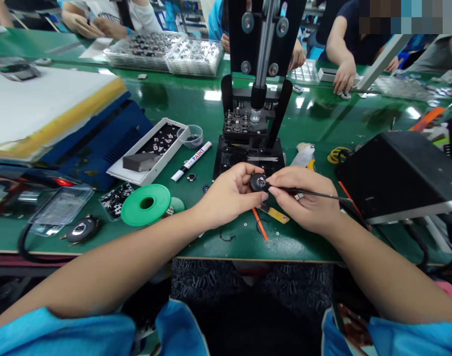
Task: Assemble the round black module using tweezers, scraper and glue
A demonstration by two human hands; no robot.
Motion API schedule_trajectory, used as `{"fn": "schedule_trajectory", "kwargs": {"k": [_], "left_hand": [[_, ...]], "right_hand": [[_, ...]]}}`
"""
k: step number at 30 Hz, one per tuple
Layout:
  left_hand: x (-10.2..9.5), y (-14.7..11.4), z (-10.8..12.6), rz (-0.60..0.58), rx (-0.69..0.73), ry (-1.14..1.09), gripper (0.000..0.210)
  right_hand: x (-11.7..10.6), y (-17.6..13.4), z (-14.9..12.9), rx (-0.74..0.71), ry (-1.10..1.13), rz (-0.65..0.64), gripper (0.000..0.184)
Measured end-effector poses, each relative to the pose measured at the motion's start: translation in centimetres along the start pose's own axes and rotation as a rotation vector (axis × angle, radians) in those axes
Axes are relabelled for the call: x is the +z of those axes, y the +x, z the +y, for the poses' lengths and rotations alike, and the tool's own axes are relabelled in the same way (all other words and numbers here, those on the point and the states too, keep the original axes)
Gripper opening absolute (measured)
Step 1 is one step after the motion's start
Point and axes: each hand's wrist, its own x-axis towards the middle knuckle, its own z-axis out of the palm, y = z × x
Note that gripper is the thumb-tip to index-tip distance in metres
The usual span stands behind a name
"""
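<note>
Between the fingers and thumb of my left hand is a small round black device part with silvery detail at its centre. My right hand grips slim dark tweezers, whose back end sticks out to the right; the tip is by the round part, too small to make out. Below the hands lie an orange stick and a yellow-handled strip. A black press stands just behind both hands. Left of them rest a paint marker and a small black disc.
Leftward are a green spool, a white tray of small parts, a clear cup, another round black device and a blue machine. A black box stands right. Across the bench, other people's hands work near clear trays.
</note>
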Motion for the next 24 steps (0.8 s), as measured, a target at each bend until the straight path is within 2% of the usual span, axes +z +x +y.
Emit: {"fn": "schedule_trajectory", "kwargs": {"k": [10, 16, 24], "left_hand": [[0.09, -0.02, 0.03, 0.028, 0.004, 0.045, 0.053], [0.14, 0.05, 0.21, 0.055, -0.012, 0.076, 0.054], [0.44, 0.06, 0.04, 0.085, -0.006, 0.049, 0.063]], "right_hand": [[0.10, 0.01, -0.12, -0.051, -0.006, -0.018, 0.014], [-0.10, -0.10, -0.32, -0.113, -0.102, -0.105, 0.017], [-0.11, 0.09, -0.34, -0.120, -0.089, -0.076, 0.013]]}}
